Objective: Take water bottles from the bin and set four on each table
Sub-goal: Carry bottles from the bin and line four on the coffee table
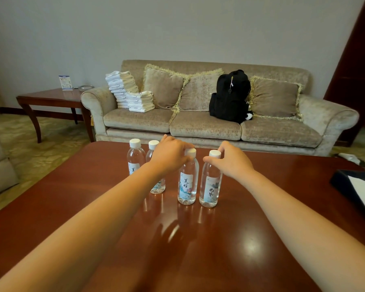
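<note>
Several clear water bottles with white caps stand upright on the glossy red-brown coffee table [261, 228]. My left hand [170, 153] grips the cap of the near-left bottle [188, 182]. My right hand [233, 161] pinches the cap of the near-right bottle [211, 186]. Two more bottles stand behind: one at the far left [135, 157], and one [154, 146] partly hidden by my left forearm. The bin is out of view.
A beige sofa [202, 125] faces me beyond the table, with stacked towels [131, 93], cushions and a black backpack [230, 95]. A wooden side table [51, 98] stands at the left. A dark box [358, 188] lies on the coffee table's right edge.
</note>
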The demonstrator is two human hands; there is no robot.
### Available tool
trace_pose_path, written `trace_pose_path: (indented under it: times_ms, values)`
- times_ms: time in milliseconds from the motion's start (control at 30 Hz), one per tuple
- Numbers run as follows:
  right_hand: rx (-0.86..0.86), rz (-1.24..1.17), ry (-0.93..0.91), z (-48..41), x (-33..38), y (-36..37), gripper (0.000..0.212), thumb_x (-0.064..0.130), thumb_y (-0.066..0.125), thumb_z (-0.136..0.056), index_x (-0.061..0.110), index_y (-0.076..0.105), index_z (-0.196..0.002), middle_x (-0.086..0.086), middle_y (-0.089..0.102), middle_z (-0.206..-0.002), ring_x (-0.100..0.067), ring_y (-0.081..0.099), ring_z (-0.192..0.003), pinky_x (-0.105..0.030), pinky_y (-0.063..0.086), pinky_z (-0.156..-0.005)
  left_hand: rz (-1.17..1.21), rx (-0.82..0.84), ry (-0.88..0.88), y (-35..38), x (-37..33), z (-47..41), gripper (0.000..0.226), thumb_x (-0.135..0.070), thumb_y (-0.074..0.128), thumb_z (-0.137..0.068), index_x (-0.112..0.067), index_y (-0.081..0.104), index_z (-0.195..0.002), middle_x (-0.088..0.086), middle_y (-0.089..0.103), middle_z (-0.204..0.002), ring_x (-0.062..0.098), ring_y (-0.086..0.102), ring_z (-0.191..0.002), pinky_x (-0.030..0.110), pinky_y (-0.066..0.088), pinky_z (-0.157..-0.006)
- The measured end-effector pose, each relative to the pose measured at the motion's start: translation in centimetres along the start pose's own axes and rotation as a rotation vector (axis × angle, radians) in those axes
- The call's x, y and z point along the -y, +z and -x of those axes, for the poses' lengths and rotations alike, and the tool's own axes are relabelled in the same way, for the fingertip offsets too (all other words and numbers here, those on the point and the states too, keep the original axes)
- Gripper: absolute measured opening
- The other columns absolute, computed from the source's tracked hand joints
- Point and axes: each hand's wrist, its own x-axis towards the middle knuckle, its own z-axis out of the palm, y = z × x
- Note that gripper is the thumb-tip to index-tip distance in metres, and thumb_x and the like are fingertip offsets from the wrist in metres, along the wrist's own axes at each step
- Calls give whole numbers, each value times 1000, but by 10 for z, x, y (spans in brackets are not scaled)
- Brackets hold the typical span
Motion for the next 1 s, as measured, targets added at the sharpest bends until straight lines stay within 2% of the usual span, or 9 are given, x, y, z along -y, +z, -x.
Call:
trace_pose_path:
  times_ms: [67, 133, 233, 300, 567, 833, 1000]
  values:
    - [7, -20, 12, 1, -1, 1, 46, 57, 67, -84, 18, 44, -87, 3, 57, -76, -18, 55, -69, -36, 37, -58, -3, -5, 4, 0, 0, 0, 45, -37, 62, -91, -27, 58, -135, 7, 68, -119, 29, 41, -124, 42, 28, -112]
    - [48, -92, -4, 1, -5, 3, 40, 55, 67, -85, 19, 51, -96, 4, 60, -85, -15, 58, -76, -36, 43, -63, -4, -2, 7, 0, 2, 0, 46, -39, 63, -90, -28, 58, -135, 5, 68, -119, 28, 41, -125, 42, 25, -115]
    - [85, -226, -38, 1, -15, 5, 34, 39, 70, -86, 23, 60, -113, 5, 65, -108, -15, 61, -97, -36, 51, -79, -33, 15, 34, 1, 5, -3, 51, -46, 67, -87, -30, 58, -134, 1, 68, -122, 25, 41, -131, 46, 6, -121]
    - [80, -280, -54, 0, -20, 7, 34, 30, 74, -84, 23, 63, -115, 4, 66, -113, -16, 62, -103, -40, 53, -85, -77, 3, 67, 1, 6, -5, 53, -49, 69, -84, -30, 59, -132, 0, 69, -120, 23, 42, -131, 48, 1, -121]
    - [77, -372, -53, -13, -9, 19, 26, 27, 78, -82, 24, 62, -102, 4, 64, -100, -22, 64, -91, -50, 57, -79, -106, 4, 126, -10, 14, -21, 45, -50, 72, -80, -32, 67, -121, -4, 71, -100, 18, 44, -127, 45, -6, -122]
    - [91, -377, -75, -29, 7, 33, 28, 28, 78, -82, 21, 64, -105, 9, 62, -95, -22, 65, -92, -52, 57, -79, -121, -16, 101, -14, 36, -25, 46, -50, 74, -79, -31, 67, -121, -6, 71, -93, 19, 47, -124, 46, -7, -121]
    - [92, -368, -86, -33, 17, 40, 27, 29, 78, -82, 22, 64, -104, 10, 61, -98, -23, 65, -90, -54, 57, -78, -138, -18, 79, -16, 49, -26, 49, -50, 73, -79, -30, 66, -122, -12, 56, -81, 19, 47, -123, 48, -6, -121]
